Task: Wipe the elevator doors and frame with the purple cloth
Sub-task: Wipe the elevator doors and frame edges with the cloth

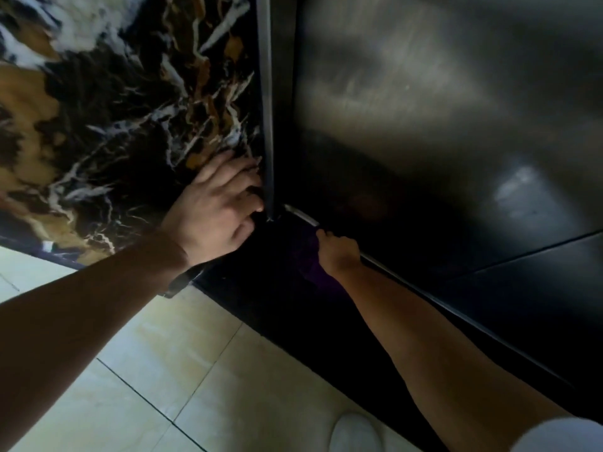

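The brushed steel elevator door (pixel 424 109) fills the right and top of the view. Its metal frame strip (pixel 268 93) runs down beside a dark marble wall. My left hand (pixel 218 203) lies flat and open on the marble, fingertips touching the frame near its foot. My right hand (pixel 337 254) is low at the door's bottom edge by the sill track (pixel 301 216), closed on the purple cloth (pixel 310 256), which shows only as a dark purple patch in shadow beside and under the hand.
The marble wall (pixel 114 109) is black, brown and white. A black threshold slab (pixel 261 305) lies before the door, with cream floor tiles (pixel 146 370) nearer me. My white shoe (pixel 355 433) stands at the bottom edge. A dark watch (pixel 179 283) is on my left wrist.
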Motion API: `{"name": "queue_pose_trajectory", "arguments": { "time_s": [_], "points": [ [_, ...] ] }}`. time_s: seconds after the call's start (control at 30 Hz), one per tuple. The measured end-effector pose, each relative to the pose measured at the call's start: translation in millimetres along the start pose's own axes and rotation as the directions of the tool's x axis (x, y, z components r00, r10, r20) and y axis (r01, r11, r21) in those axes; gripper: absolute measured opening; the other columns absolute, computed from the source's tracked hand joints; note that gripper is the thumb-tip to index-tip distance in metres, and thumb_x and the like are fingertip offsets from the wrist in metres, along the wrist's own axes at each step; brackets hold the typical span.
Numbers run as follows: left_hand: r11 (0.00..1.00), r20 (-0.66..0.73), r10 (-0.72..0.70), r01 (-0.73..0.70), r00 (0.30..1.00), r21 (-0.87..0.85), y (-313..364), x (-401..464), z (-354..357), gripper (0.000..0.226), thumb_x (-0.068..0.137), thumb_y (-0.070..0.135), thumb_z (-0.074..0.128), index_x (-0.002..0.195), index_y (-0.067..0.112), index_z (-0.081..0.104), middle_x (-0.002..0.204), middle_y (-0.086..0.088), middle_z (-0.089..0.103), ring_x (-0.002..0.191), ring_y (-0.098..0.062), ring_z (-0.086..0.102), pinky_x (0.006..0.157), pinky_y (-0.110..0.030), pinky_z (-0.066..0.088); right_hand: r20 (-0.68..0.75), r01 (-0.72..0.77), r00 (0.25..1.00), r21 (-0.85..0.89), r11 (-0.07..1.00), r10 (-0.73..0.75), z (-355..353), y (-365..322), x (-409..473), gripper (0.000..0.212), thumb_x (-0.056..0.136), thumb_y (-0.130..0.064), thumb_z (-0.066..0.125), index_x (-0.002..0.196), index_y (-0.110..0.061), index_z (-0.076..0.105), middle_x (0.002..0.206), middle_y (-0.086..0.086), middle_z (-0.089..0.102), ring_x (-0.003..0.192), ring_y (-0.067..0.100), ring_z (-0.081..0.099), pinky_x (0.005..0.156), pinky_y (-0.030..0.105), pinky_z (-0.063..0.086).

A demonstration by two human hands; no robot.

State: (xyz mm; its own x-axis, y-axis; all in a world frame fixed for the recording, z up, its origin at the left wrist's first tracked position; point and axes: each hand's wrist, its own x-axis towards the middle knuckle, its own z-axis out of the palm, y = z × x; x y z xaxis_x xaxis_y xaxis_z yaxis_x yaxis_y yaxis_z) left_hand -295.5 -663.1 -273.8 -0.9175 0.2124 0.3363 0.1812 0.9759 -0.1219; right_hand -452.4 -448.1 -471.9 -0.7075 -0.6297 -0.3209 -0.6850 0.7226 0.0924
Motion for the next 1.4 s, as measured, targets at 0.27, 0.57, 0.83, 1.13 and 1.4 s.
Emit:
{"name": "queue_pose_trajectory", "arguments": {
  "time_s": [0.27, 0.57, 0.83, 1.13, 1.4],
  "points": [
    [0.979, 0.085, -0.177, 0.184, 0.981, -0.087, 42, 11, 25, 0.029, 0.078, 0.022, 0.054, 0.096, 0.014, 0.075, 0.119, -0.013, 0.066, 0.125, -0.039, 0.054, 0.105, -0.05, 0.038, 0.045, -0.12, 0.992, 0.011, 0.993, 0.119, 24, 68, -67, 0.045, 0.099, -0.024, 0.046, 0.144, -0.02, 0.037, 0.121, 0.007, 0.063, 0.095, 0.031, 0.068, 0.07, 0.037, 0.051],
    [0.928, 0.689, -0.144, 0.339, 0.711, -0.156, 147, 13, 100, 0.058, 0.094, 0.04, 0.049, 0.148, 0.019, 0.044, 0.158, -0.01, 0.034, 0.146, -0.032, 0.033, 0.116, -0.046, 0.033, 0.124, -0.296, 0.95, 0.051, 0.954, 0.288, 37, 113, -119, 0.05, 0.095, -0.023, 0.055, 0.142, -0.019, 0.04, 0.12, 0.007, 0.065, 0.097, 0.033, 0.068, 0.069, 0.036, 0.05],
    [0.904, 0.802, -0.184, 0.419, 0.569, -0.09, 187, 15, 148, 0.08, 0.094, 0.045, 0.055, 0.16, 0.02, 0.018, 0.169, -0.014, 0.009, 0.156, -0.037, 0.008, 0.124, -0.056, 0.019, -0.141, -0.051, 0.988, 0.101, 0.994, 0.065, 13, 68, -84, 0.042, 0.086, -0.022, 0.065, 0.127, -0.023, 0.055, 0.111, 0.002, 0.065, 0.08, 0.031, 0.071, 0.059, 0.036, 0.05],
    [0.853, 0.935, -0.108, 0.514, 0.337, -0.087, 205, -13, 180, 0.111, 0.084, 0.071, 0.06, 0.16, 0.032, -0.011, 0.167, -0.012, -0.026, 0.155, -0.04, -0.018, 0.12, -0.068, 0.011, -0.022, -0.07, 0.997, 0.068, 0.995, 0.072, 37, 71, -72, 0.059, 0.095, -0.034, 0.057, 0.149, -0.023, 0.034, 0.128, 0.004, 0.058, 0.096, 0.032, 0.066, 0.063, 0.035, 0.04],
    [0.905, 0.89, -0.264, 0.415, 0.372, 0.095, 224, -26, 175, 0.094, 0.095, 0.056, 0.052, 0.162, 0.024, -0.005, 0.168, -0.023, -0.008, 0.154, -0.05, -0.006, 0.12, -0.07, 0.011, 0.069, -0.217, 0.975, 0.085, 0.973, 0.211, 61, 129, -136, 0.059, 0.098, -0.035, 0.05, 0.153, -0.021, 0.031, 0.138, 0.006, 0.053, 0.103, 0.03, 0.064, 0.067, 0.034, 0.043]
  ]
}}
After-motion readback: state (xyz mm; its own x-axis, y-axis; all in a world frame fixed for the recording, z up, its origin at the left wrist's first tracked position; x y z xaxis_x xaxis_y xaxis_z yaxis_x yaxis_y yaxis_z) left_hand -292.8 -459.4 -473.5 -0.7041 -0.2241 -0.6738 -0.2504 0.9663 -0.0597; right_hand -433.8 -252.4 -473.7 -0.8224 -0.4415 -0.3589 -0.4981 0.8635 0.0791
